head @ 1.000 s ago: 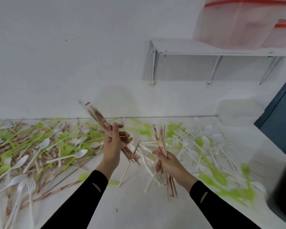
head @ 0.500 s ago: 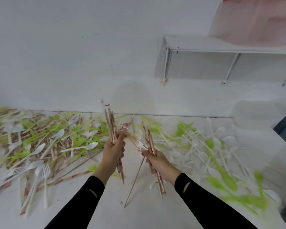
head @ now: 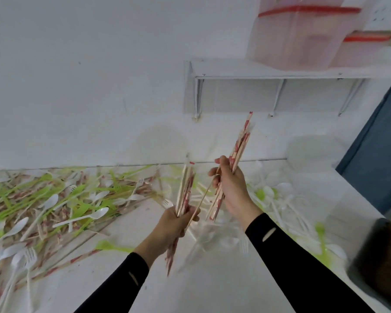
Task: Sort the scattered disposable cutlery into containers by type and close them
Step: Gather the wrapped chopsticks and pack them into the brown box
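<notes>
Above the middle of the white table [head: 190, 290], the person holds two lots of paper-wrapped chopsticks clear of the surface. The left hand [head: 174, 222] is clenched round the lower part of the left bunch [head: 185, 188], which stands nearly upright. The right hand [head: 230, 188], just beside it at two o'clock, is wrapped round the right bunch [head: 239, 145], whose tips lean toward one o'clock. A thin bare stick [head: 203, 195] slants between the two hands; I cannot tell which hand has it. At nine o'clock lies a heap of green and white cutlery [head: 54, 199] mixed with more wrapped chopsticks, and at three o'clock a spread of white spoons [head: 280, 195]. A pale tub [head: 309, 152] sits at the table's far corner, and red-lidded containers [head: 298, 37] stand on the shelf [head: 280, 71] at one o'clock. This looks like the gathering of chopsticks, early in the sort. The next move probably calls for joining both bunches, ends squared, and bringing an open container within reach.
</notes>
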Available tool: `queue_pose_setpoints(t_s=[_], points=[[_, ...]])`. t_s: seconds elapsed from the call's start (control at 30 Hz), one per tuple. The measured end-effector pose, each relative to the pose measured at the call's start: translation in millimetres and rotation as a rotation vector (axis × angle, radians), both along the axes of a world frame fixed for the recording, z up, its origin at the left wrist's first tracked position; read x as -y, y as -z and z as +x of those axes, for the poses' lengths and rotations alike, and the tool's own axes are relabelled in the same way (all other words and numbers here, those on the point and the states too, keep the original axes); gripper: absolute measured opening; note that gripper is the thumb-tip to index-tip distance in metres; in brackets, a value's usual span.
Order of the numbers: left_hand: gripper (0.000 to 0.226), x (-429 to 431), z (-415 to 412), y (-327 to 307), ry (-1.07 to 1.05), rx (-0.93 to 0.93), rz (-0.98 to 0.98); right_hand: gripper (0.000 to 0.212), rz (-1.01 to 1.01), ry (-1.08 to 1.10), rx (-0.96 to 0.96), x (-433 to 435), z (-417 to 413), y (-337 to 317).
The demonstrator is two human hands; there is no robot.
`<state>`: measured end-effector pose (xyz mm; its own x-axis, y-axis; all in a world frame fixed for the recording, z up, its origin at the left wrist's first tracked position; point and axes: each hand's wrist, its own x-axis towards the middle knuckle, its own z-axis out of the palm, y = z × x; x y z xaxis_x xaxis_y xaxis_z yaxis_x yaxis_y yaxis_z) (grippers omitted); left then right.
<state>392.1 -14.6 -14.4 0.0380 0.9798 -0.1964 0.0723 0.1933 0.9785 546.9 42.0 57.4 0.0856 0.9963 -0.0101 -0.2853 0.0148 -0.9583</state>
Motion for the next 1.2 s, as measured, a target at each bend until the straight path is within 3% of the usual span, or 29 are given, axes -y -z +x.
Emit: queue_pose_setpoints(t_s=[0.1,0.3,0.4,0.47,0.57,0.6,0.73,0.93,1.2], points=[[0.033,-13,47,-14,-0.074,0.272,-0.044,0.025,0.035,0.140,0.008,7,30,-6],[0.024,-31,130,-21,-0.162,0.571,-0.213,0.023,0.213,0.395,-0.140,23,100,-43],[0.026,-30,174,-25,-0.067,0.768,-0.375,0.022,0.222,0.392,-0.139,40,114,-40],[0.040,-23,206,-37,0.038,0.855,-0.400,0.024,0.153,0.349,-0.180,52,117,-26],[0.073,-11,247,-55,0.183,0.876,-0.343,0.031,0.109,0.346,-0.202,68,137,-14],[0.071,-11,260,-55,0.185,0.863,-0.329,0.031,0.121,0.351,-0.182,72,152,-17],[0.026,-17,305,-58,0.096,0.852,-0.302,0.031,0.189,0.437,-0.044,89,225,-39],[0.025,-16,383,-91,0.233,0.955,-0.282,0.027,0.106,0.758,0.080,130,324,-39],[0.027,3,468,-97,0.294,0.998,-0.369,0.029,0.061,1.115,0.196,160,385,-6]])
